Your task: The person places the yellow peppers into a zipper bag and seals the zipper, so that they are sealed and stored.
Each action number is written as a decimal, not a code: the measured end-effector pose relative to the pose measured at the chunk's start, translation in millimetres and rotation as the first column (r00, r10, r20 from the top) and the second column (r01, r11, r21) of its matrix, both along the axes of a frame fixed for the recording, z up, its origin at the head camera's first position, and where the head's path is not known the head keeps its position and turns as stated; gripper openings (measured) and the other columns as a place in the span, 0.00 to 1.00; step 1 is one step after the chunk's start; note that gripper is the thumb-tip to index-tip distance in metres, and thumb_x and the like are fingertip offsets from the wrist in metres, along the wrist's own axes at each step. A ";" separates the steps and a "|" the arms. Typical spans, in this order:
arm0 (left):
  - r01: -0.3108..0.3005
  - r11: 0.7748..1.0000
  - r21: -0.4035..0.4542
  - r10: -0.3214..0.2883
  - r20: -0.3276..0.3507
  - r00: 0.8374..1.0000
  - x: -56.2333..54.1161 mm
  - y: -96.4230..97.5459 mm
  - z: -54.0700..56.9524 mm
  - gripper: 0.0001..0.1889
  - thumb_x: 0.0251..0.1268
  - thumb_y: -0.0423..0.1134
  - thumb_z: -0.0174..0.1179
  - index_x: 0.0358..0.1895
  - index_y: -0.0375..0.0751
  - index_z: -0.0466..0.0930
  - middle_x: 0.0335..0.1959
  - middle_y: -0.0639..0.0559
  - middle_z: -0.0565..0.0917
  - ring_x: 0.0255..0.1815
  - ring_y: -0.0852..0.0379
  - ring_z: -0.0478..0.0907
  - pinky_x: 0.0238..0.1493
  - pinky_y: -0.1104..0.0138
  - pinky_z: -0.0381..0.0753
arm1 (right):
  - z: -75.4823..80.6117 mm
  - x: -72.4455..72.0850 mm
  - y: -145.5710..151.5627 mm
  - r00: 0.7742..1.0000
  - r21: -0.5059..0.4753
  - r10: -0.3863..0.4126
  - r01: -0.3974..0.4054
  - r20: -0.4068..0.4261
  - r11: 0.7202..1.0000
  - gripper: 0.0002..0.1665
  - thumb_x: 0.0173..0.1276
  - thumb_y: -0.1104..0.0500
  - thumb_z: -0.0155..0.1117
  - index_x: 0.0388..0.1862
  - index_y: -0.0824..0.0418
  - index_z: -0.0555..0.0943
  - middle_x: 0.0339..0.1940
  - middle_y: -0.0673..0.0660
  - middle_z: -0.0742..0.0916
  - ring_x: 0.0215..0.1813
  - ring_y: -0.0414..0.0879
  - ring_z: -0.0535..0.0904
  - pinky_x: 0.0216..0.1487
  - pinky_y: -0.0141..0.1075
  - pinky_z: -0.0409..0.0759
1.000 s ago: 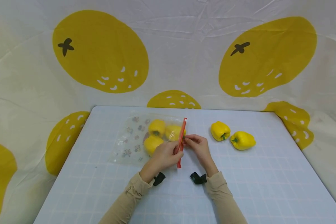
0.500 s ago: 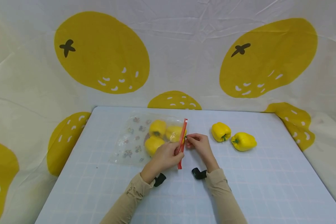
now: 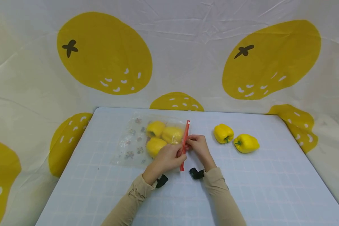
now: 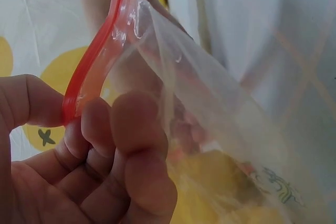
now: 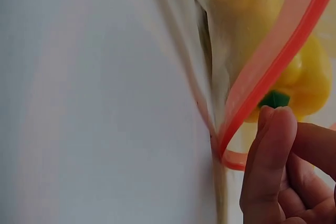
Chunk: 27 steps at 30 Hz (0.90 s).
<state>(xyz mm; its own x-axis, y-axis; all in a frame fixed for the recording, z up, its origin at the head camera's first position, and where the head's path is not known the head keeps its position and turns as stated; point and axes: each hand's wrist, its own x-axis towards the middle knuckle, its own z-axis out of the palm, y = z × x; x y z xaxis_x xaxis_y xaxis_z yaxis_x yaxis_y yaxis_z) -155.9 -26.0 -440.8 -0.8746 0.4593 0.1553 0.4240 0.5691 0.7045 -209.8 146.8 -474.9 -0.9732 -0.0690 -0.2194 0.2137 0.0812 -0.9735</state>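
Observation:
A clear zip bag [image 3: 130, 141] with a printed pattern lies on its side, its red zip strip [image 3: 185, 138] facing right. Three yellow bell peppers show inside it. My left hand [image 3: 169, 155] pinches the strip between thumb and fingers, and the mouth gapes in the right wrist view. At that mouth is my right hand [image 3: 199, 147], its thumb and finger pinching the green stem [image 5: 274, 99] of the nearest bell pepper [image 3: 172, 135]. The other bagged peppers are a back one [image 3: 155, 128] and a front one [image 3: 155, 147], partly covered by my left hand.
Two more yellow bell peppers lie right of the bag, one nearer [image 3: 223, 133] and one farther right [image 3: 246, 143]. A black wrist device [image 3: 196, 173] sits at each cuff. The table [image 3: 271, 188] ends at a fruit-printed cloth [image 3: 186, 62].
The nearest bell pepper has slid left, deeper into the bag, nudging the back one left. My right hand has shifted slightly left with it. My left hand keeps its grip on the strip.

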 end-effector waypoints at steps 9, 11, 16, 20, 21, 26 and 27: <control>0.020 1.000 0.012 -0.020 -0.008 1.000 -0.8 -0.1 -2.1 0.12 0.58 0.35 0.59 0.20 0.47 0.67 0.13 0.60 0.64 0.14 0.63 0.61 0.20 0.72 0.57 | -15.6 -11.2 -9.5 0.996 0.109 -0.038 0.047 -0.085 0.993 0.10 0.64 0.65 0.67 0.36 0.74 0.85 0.19 0.51 0.82 0.23 0.43 0.73 0.27 0.31 0.72; 0.025 1.000 0.017 -0.025 -0.013 1.000 -0.4 -0.4 -1.8 0.12 0.58 0.35 0.58 0.20 0.47 0.66 0.12 0.60 0.63 0.14 0.63 0.60 0.20 0.72 0.57 | -15.3 -12.7 -11.4 0.995 0.111 -0.036 0.046 -0.089 0.993 0.10 0.63 0.64 0.67 0.34 0.73 0.85 0.17 0.51 0.80 0.23 0.44 0.72 0.27 0.32 0.70; 0.036 0.999 0.019 -0.036 0.000 0.999 -0.1 -1.1 -1.6 0.12 0.58 0.36 0.57 0.20 0.47 0.66 0.12 0.60 0.63 0.13 0.63 0.60 0.19 0.72 0.57 | -15.5 -16.9 -14.9 0.991 0.110 -0.039 0.053 -0.126 0.993 0.09 0.61 0.63 0.69 0.26 0.70 0.85 0.15 0.49 0.76 0.24 0.44 0.69 0.25 0.32 0.66; 0.042 0.999 0.014 -0.042 0.009 0.999 -0.2 -1.3 -2.0 0.12 0.58 0.36 0.57 0.20 0.47 0.66 0.12 0.60 0.63 0.13 0.63 0.61 0.19 0.72 0.57 | -16.0 -19.9 -17.5 0.986 0.072 -0.033 0.045 -0.165 0.996 0.07 0.59 0.64 0.70 0.24 0.68 0.85 0.16 0.49 0.80 0.26 0.43 0.72 0.27 0.32 0.68; 0.043 0.999 0.012 -0.043 0.010 0.999 -0.3 -1.3 -2.0 0.12 0.58 0.36 0.57 0.20 0.47 0.66 0.12 0.60 0.63 0.13 0.63 0.61 0.19 0.72 0.57 | -15.9 -20.4 -18.1 0.985 0.062 -0.031 0.042 -0.172 0.997 0.07 0.58 0.65 0.70 0.24 0.69 0.85 0.16 0.49 0.81 0.26 0.43 0.72 0.27 0.32 0.69; 0.048 0.999 0.013 -0.049 0.016 0.999 -0.8 -1.4 -2.5 0.12 0.58 0.36 0.58 0.20 0.47 0.67 0.12 0.60 0.64 0.14 0.62 0.62 0.20 0.72 0.59 | -13.8 -23.4 -20.1 0.983 0.038 -0.012 0.019 -0.182 0.999 0.08 0.59 0.66 0.70 0.24 0.72 0.84 0.16 0.49 0.81 0.27 0.43 0.74 0.28 0.32 0.71; 0.049 0.999 0.014 -0.050 0.014 0.999 -1.1 -1.4 -2.7 0.12 0.58 0.36 0.58 0.20 0.47 0.67 0.12 0.60 0.64 0.14 0.62 0.62 0.20 0.72 0.59 | -13.0 -24.4 -20.2 0.983 0.044 -0.002 0.011 -0.183 0.999 0.08 0.58 0.67 0.69 0.24 0.73 0.84 0.16 0.49 0.81 0.27 0.43 0.74 0.29 0.32 0.71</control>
<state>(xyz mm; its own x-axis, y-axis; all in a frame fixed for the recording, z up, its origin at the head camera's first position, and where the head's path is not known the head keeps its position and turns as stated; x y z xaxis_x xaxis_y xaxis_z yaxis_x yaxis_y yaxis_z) -157.0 -27.4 -443.5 -0.8530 0.5000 0.1493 0.4411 0.5379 0.7185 -234.2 126.5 -487.9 -0.9976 -0.0567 -0.0402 0.0329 0.1243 -0.9917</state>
